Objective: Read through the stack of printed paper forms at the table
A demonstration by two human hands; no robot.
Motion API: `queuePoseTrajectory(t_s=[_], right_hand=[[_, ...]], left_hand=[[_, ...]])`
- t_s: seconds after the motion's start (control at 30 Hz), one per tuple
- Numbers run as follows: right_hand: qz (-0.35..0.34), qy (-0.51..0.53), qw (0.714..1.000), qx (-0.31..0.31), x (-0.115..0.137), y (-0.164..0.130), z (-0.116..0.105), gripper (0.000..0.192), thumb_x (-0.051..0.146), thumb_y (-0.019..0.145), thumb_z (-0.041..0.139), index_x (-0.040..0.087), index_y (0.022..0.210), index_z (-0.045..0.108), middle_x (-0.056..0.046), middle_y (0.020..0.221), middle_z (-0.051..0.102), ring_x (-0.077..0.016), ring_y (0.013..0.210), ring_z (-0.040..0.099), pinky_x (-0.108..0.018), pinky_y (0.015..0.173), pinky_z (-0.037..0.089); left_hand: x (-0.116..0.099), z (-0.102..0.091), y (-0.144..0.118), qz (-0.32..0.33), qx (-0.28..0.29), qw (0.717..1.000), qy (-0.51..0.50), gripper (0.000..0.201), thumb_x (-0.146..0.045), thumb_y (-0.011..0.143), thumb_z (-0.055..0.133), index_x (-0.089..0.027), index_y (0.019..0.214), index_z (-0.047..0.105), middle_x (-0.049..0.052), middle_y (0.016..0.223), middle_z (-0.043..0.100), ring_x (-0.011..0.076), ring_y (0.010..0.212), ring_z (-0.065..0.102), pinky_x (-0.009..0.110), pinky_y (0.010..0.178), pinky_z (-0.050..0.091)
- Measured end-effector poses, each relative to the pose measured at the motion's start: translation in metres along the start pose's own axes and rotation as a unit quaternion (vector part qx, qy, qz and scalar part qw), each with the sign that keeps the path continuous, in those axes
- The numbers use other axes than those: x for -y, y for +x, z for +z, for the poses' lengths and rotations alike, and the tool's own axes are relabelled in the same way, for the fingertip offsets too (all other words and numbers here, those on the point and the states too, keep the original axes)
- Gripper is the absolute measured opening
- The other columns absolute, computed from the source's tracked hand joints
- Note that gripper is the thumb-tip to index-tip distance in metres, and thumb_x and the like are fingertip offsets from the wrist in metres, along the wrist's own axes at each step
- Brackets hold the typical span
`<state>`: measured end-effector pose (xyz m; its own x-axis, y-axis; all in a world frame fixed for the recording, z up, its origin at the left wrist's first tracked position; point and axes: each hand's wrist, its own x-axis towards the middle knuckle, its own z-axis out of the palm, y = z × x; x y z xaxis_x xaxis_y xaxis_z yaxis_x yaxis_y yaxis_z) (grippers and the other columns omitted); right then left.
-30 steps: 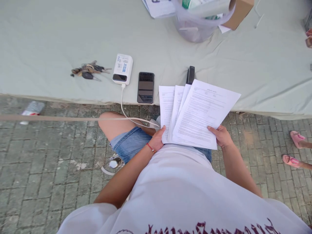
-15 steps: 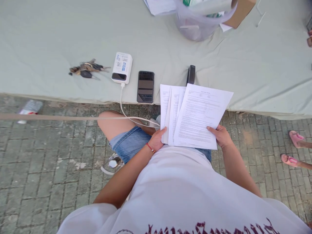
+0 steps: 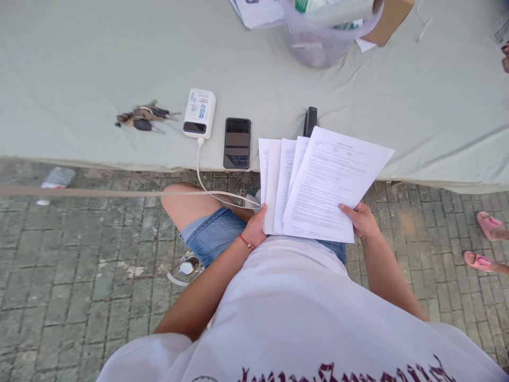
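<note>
Several printed sheets of paper point(image 3: 332, 185) are fanned out over my lap, the top one tilted to the right. My left hand point(image 3: 255, 228) grips the lower left edge of the sheets, thumb on top. With thumb over the front, my right hand point(image 3: 361, 220) pinches the lower right edge of the top sheet. Beyond the papers a black stapler-like object point(image 3: 310, 121) lies on the table, its near end hidden by them. A black smartphone point(image 3: 237, 143) rests left of the sheets, and beside it is a white power bank point(image 3: 199, 113) with a white cable plugged in.
Keys point(image 3: 145, 115) lie on the cloth-covered table point(image 3: 79, 69). At the back stand a translucent bucket point(image 3: 318, 50) with rolls inside and a cardboard box point(image 3: 392, 18). A plastic bottle point(image 3: 59, 180) lies on the brick ground. Another person's feet in pink sandals point(image 3: 483, 261) are at the right.
The sheets have spread wider; the top sheet has turned further to the right and its upper corner has moved outward. Both hands stay at nearly the same places.
</note>
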<state>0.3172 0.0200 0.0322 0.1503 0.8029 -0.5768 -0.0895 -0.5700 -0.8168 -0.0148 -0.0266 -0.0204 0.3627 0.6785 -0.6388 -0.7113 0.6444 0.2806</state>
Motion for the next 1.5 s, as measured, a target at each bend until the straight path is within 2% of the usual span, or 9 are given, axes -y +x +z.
queuePoseTrajectory(t_s=[0.23,0.37,0.53,0.77,0.97,1.13,1.23,1.43,1.5], right_hand=[[-0.020,-0.053,0.997,0.043,-0.014,0.008,0.022,0.059,0.054,0.060,0.099,0.024,0.108,0.082,-0.007,0.117,0.081,-0.0352,0.113,0.075,-0.055,0.105,0.059],[-0.034,-0.045,0.998,0.019,-0.008,0.011,0.017,0.064,0.052,0.059,0.099,0.026,0.114,0.079,-0.006,0.116,0.081,-0.0346,0.111,0.075,-0.052,0.102,0.061],[-0.033,-0.020,0.999,0.021,-0.003,0.006,0.004,0.056,0.050,0.062,0.099,0.025,0.108,0.080,-0.006,0.115,0.082,-0.0345,0.109,0.076,-0.053,0.100,0.061],[-0.040,0.007,0.998,0.044,-0.012,0.006,0.021,0.056,0.052,0.061,0.098,0.025,0.107,0.082,-0.006,0.116,0.082,-0.0343,0.109,0.076,-0.054,0.102,0.061],[-0.042,0.009,0.996,0.078,-0.021,0.014,0.036,0.056,0.056,0.061,0.097,0.026,0.106,0.083,-0.005,0.109,0.083,-0.0318,0.101,0.078,-0.052,0.098,0.062],[-0.052,0.007,0.994,0.097,-0.027,0.018,0.039,0.057,0.058,0.062,0.096,0.024,0.105,0.082,-0.005,0.107,0.083,-0.0315,0.099,0.078,-0.051,0.096,0.062],[-0.060,-0.005,0.993,0.105,-0.030,0.019,0.041,0.057,0.060,0.063,0.094,0.024,0.106,0.081,-0.005,0.108,0.083,-0.0308,0.096,0.078,-0.048,0.092,0.062],[-0.114,-0.031,0.986,0.120,-0.039,0.018,0.046,0.052,0.063,0.070,0.088,0.028,0.107,0.079,-0.002,0.111,0.082,-0.0273,0.097,0.076,-0.045,0.091,0.061],[-0.142,-0.020,0.985,0.097,-0.041,0.020,0.048,0.047,0.064,0.072,0.085,0.030,0.103,0.076,0.000,0.100,0.081,-0.0240,0.088,0.074,-0.042,0.085,0.060]], left_hand=[[0.001,0.001,-0.004,0.052,-0.033,0.997,0.053,0.046,-0.032,0.079,0.091,-0.010,0.116,0.076,0.016,0.117,0.079,0.0377,0.124,0.070,0.054,0.118,0.048],[0.000,0.000,-0.003,0.047,-0.041,0.997,0.047,0.042,-0.034,0.082,0.089,-0.009,0.113,0.076,0.018,0.117,0.079,0.0369,0.122,0.071,0.053,0.117,0.049],[0.001,-0.007,0.003,0.036,-0.045,0.998,0.031,0.037,-0.030,0.087,0.083,-0.008,0.116,0.075,0.018,0.121,0.078,0.0356,0.127,0.068,0.051,0.120,0.046],[0.003,-0.012,0.006,0.039,-0.021,0.999,0.018,0.042,-0.040,0.090,0.081,-0.012,0.121,0.074,0.016,0.123,0.078,0.0363,0.135,0.063,0.053,0.123,0.044],[0.001,-0.016,0.007,0.036,-0.008,0.998,0.045,0.043,-0.036,0.088,0.083,-0.012,0.123,0.074,0.015,0.124,0.078,0.0360,0.134,0.064,0.053,0.123,0.043],[-0.001,-0.018,0.010,0.011,0.014,1.000,0.021,0.053,-0.049,0.096,0.071,-0.014,0.135,0.068,0.014,0.136,0.072,0.0341,0.144,0.055,0.052,0.127,0.038],[-0.002,-0.016,0.009,0.028,0.031,0.999,0.014,0.057,-0.054,0.096,0.069,-0.014,0.136,0.068,0.015,0.139,0.071,0.0343,0.147,0.052,0.052,0.128,0.036],[-0.001,-0.012,0.006,0.065,0.014,0.994,0.089,0.045,-0.028,0.083,0.085,-0.011,0.122,0.072,0.016,0.124,0.078,0.0365,0.136,0.062,0.054,0.124,0.042],[-0.002,-0.010,0.007,0.083,-0.011,0.991,0.103,0.041,-0.026,0.082,0.086,-0.010,0.117,0.073,0.016,0.118,0.079,0.0366,0.133,0.065,0.054,0.123,0.044]])
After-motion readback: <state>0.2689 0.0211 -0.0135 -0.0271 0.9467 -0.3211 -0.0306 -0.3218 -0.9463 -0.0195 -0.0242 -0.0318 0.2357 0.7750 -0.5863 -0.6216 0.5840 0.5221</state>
